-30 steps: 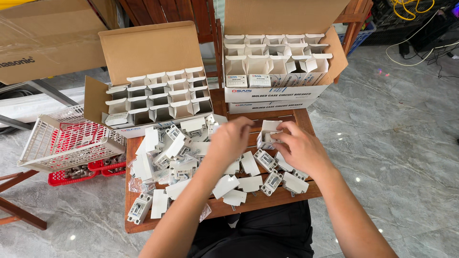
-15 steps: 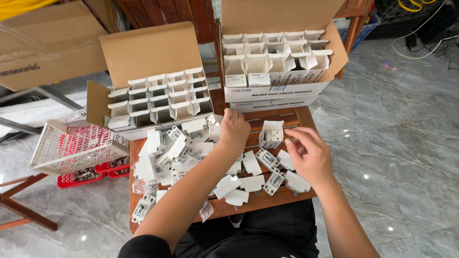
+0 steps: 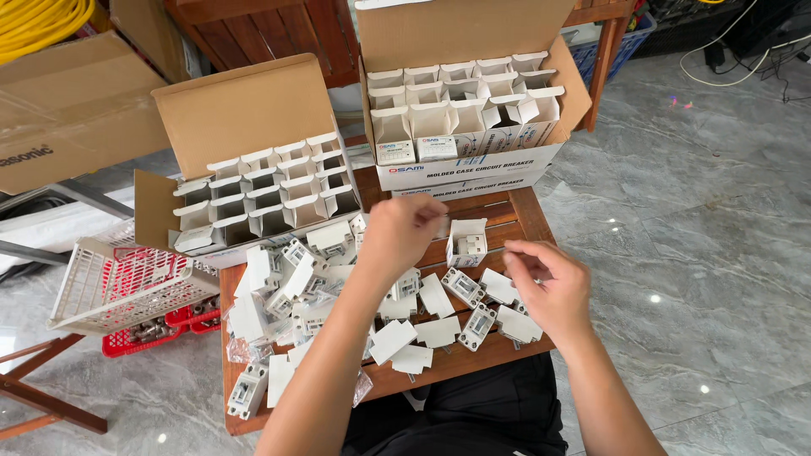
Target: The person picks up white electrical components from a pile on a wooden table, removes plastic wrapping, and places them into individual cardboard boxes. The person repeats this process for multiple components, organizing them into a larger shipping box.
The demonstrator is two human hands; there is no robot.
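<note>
My left hand (image 3: 401,230) hovers over the back of the small wooden table (image 3: 515,211), just in front of the right carton (image 3: 469,165). Its fingers are curled and the palm is hidden. A small white box (image 3: 466,243) stands open-topped between my hands with a white breaker inside it. My right hand (image 3: 549,285) is to the right of that box, thumb and fingers pinched together, with nothing visible in them. Several loose white breakers (image 3: 463,285) and flat white boxes (image 3: 393,338) lie scattered beneath both hands.
The left carton (image 3: 245,110) holds rows of small open white boxes, as does the right carton. At the left, a white plastic basket (image 3: 110,291) rests on a red one (image 3: 144,336). A large brown carton (image 3: 68,110) is at the far left. The floor (image 3: 693,253) is grey marble.
My hands were together on the small white box; they have parted. The box now stands alone, my left hand has moved back toward the right carton, and my right hand has drawn right.
</note>
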